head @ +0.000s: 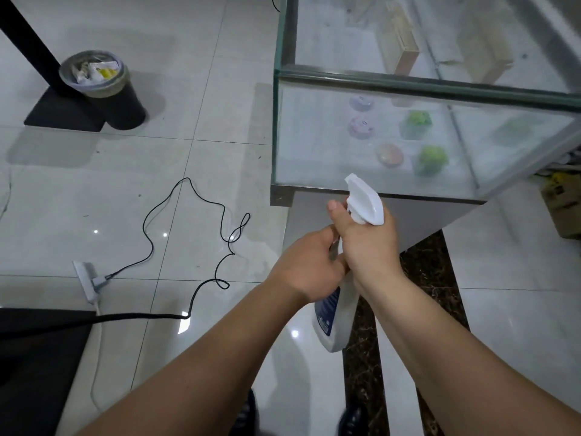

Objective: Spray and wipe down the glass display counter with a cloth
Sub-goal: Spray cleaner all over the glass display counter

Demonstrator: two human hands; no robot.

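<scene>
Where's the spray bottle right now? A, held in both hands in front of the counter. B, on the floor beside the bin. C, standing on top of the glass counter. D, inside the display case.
A: the left hand and right hand both grip the spray bottle, its nozzle facing the glass display counter.

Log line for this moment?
left hand: holds bottle | right hand: grips sprayer | nozzle: toward counter | cloth: unseen
</scene>
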